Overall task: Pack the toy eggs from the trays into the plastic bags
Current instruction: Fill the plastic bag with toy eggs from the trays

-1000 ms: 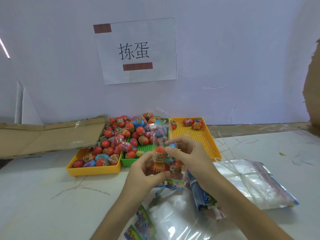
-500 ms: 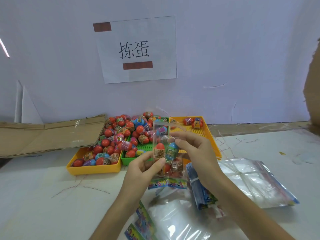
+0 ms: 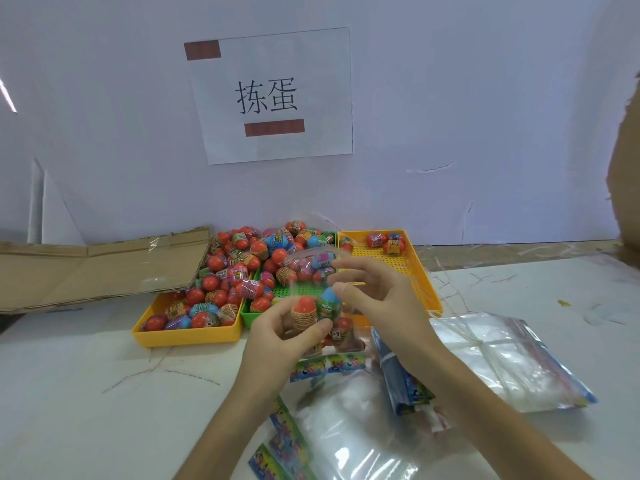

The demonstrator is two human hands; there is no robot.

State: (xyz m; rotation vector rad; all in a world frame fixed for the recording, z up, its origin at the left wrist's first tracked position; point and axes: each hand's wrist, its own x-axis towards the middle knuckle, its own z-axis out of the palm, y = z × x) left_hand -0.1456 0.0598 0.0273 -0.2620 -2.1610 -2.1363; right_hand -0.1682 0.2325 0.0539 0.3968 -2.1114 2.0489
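Since half second ago, right hand (image 3: pixel 377 299) let go of bag (image 3: pixel 322 327), fingers now spread loose just beside it. Left hand (image 3: pixel 280 337) grips bag from left, thumb pressed on front. Red egg (image 3: pixel 304 311) and blue-green egg (image 3: pixel 329 301) inside, more under. Behind: left tray (image 3: pixel 187 336) full of eggs, right tray (image 3: pixel 420 282) nearly bare. Spare bags (image 3: pixel 502 362) lie on table (image 3: pixel 86 393).

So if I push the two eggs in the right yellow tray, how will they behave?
The eggs look rounded, so they would probably roll. The tray is nearly bare, so little would stop them except its rim. They seem to be small plastic, likely light.
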